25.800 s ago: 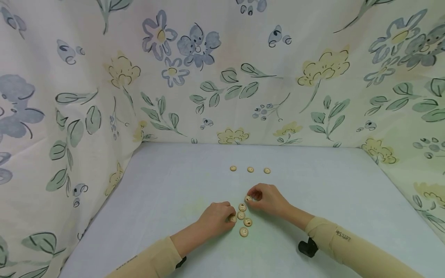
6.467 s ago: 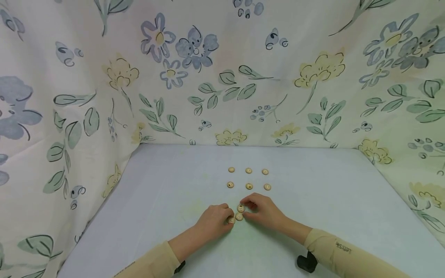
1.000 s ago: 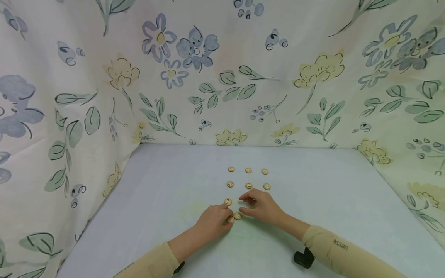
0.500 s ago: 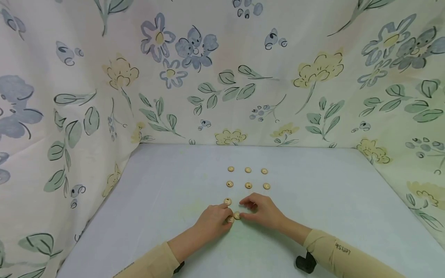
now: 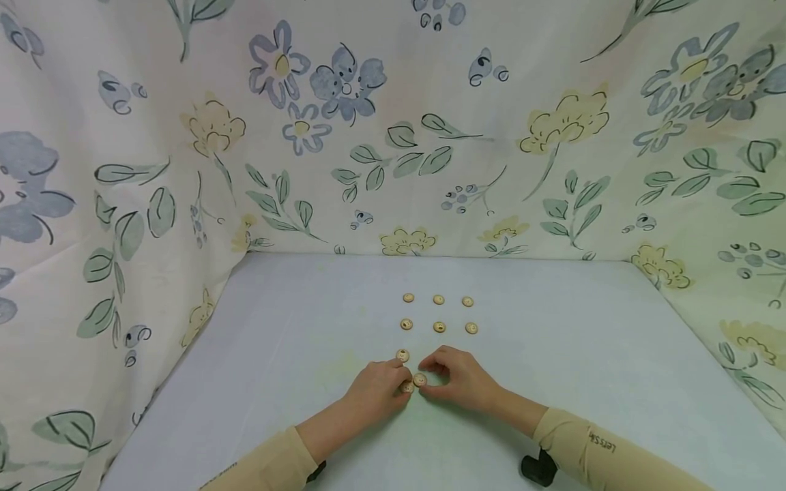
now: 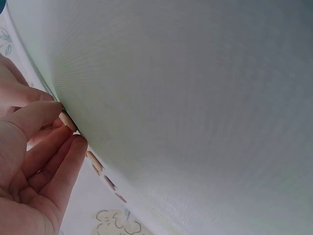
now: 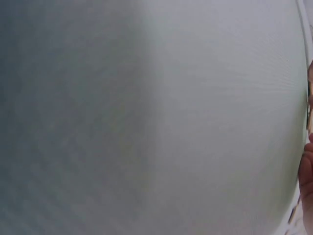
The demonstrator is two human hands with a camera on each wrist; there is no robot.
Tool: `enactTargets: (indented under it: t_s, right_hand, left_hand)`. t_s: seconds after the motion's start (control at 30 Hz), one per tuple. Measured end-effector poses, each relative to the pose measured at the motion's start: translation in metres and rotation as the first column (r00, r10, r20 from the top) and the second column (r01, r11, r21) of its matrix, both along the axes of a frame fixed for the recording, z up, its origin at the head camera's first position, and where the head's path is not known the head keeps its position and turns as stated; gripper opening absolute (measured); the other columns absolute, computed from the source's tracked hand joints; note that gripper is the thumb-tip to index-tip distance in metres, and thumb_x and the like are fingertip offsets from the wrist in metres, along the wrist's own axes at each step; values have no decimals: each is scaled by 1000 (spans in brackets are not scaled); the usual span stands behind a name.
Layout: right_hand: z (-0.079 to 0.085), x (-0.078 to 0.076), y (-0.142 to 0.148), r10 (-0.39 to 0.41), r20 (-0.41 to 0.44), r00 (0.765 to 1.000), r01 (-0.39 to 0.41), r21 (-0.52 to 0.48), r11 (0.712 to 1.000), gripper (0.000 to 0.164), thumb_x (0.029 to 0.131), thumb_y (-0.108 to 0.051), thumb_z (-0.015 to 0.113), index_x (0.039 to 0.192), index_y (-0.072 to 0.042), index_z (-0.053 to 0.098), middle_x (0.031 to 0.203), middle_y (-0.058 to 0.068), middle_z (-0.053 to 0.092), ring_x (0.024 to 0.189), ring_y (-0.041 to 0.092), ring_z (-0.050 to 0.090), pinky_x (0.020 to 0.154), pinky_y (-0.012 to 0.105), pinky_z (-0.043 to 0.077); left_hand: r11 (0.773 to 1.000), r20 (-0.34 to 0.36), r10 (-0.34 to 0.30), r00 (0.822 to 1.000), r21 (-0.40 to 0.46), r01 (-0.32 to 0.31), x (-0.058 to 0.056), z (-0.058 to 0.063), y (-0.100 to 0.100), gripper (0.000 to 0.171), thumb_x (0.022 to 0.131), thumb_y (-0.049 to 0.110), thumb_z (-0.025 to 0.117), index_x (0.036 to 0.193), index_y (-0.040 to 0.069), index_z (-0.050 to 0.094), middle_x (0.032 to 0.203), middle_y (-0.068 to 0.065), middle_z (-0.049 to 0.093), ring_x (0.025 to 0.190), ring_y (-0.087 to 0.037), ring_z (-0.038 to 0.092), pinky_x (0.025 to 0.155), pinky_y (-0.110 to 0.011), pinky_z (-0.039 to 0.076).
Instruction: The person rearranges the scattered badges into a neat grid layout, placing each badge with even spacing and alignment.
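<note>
Just left of the table's middle, my left hand (image 5: 379, 392) pinches a round wooden button (image 5: 407, 387) between thumb and fingers. Beside it lies another wooden button (image 5: 420, 380), with the thumb and forefinger of my right hand (image 5: 462, 378) closed on its edges. A third button (image 5: 402, 355) lies flat just beyond my left fingertips. In the left wrist view, the fingers of my left hand (image 6: 41, 171) are at a button (image 6: 67, 121) seen edge-on. The right wrist view catches only the fingers of my right hand (image 7: 306, 171) at its right edge.
Farther back, wooden buttons lie in two spaced rows of three, a far row (image 5: 439, 299) and a nearer row (image 5: 439, 327). The white tabletop (image 5: 295, 327) ends at a floral curtain (image 5: 368, 170) behind and at both sides.
Since the oldest frame, the nearer row of three and the button beyond my left hand were set down. Over the last second, my right thumb and forefinger have come onto the button beside my left hand.
</note>
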State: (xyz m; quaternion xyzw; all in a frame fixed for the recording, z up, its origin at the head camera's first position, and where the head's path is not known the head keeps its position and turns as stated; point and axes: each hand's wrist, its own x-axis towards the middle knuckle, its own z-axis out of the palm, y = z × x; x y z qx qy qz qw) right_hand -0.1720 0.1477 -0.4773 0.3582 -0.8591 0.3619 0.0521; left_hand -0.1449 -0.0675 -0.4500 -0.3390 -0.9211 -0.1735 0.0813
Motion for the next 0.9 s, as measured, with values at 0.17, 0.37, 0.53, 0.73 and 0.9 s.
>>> enactTargets:
  t_s: [0.17,0.37,0.53,0.73,0.9]
  right_hand:
    - [0,0,-1,11,-3,1000,-11,-7,1000,25,79,-19,81,101,-13,70,91,-5,64,80,7,57,71,23,48]
    - [0,1,-3,16,-7,1000,-16,-17,1000,21,79,-17,81,97,-14,70,90,-6,63,79,8,57,70,22,48]
    - [0,1,-4,15,-19,1000,-15,-17,1000,21,79,-16,81,96,-13,70,88,-5,63,77,8,57,69,22,48]
    - [0,1,-5,10,-22,1000,-10,-10,1000,20,79,-16,81,95,-14,70,88,-5,63,77,8,57,69,23,48]
    - [0,1,-5,5,-20,1000,-5,-6,1000,20,79,-15,81,95,-14,70,88,-6,63,78,8,57,70,23,48]
  left_hand:
    - [1000,-3,-4,1000,-2,4,0,0,0,14,76,10,79,75,11,66,72,7,54,59,-3,44,56,-20,39]
    - [1000,2,-4,1000,-2,4,0,1,0,13,76,10,79,76,11,66,73,6,55,59,-4,45,56,-20,39]
    - [1000,-4,-4,1000,-4,4,0,0,0,12,76,10,79,78,11,67,74,6,55,60,-4,46,56,-21,40]
    - [1000,-4,-4,1000,-9,4,-1,0,0,12,76,11,79,78,11,67,74,6,56,61,-5,47,56,-22,40]
    - [1000,-3,-7,1000,-12,7,0,1,0,13,77,11,79,76,12,66,73,7,54,59,-4,44,56,-20,38]
